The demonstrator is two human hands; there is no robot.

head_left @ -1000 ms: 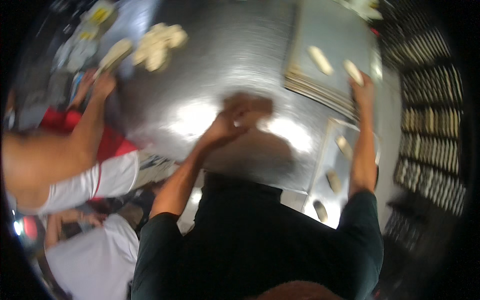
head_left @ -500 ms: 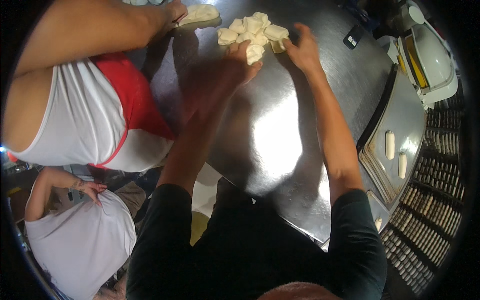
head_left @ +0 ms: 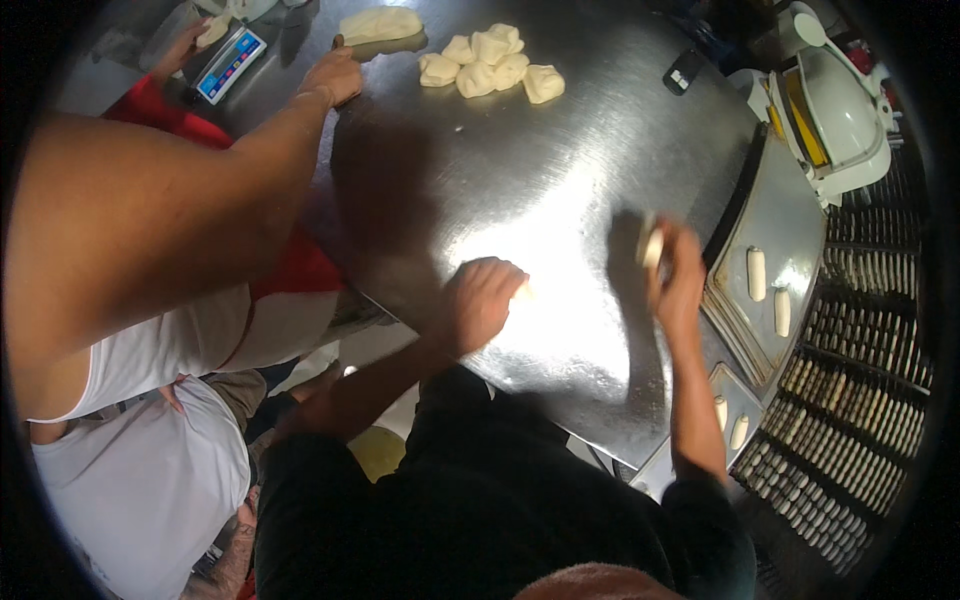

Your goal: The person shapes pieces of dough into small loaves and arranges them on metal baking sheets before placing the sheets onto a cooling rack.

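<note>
Near the table's front edge, my left hand (head_left: 482, 305) is curled over a small dough piece (head_left: 523, 290), mostly hidden under the fingers. My right hand (head_left: 680, 265), smeared by motion, grips another dough piece (head_left: 653, 248) above the right part of the steel table (head_left: 540, 160). Farther off lies a cluster of pale dough pieces (head_left: 480, 75), with neither of my hands touching it.
At left a co-worker's hand (head_left: 335, 75) holds what looks like a scraper by a long dough slab (head_left: 380, 24); a scale (head_left: 230, 65) stands beyond. On the right are stacked trays (head_left: 770, 230) with dough rolls (head_left: 756, 273), a white machine (head_left: 840, 120) and racks of rolls (head_left: 850, 400).
Both my hands have drawn back from the dough cluster toward me, each with a piece; the cluster is smaller. The co-worker's arm has swung across nearer the slab's front.
</note>
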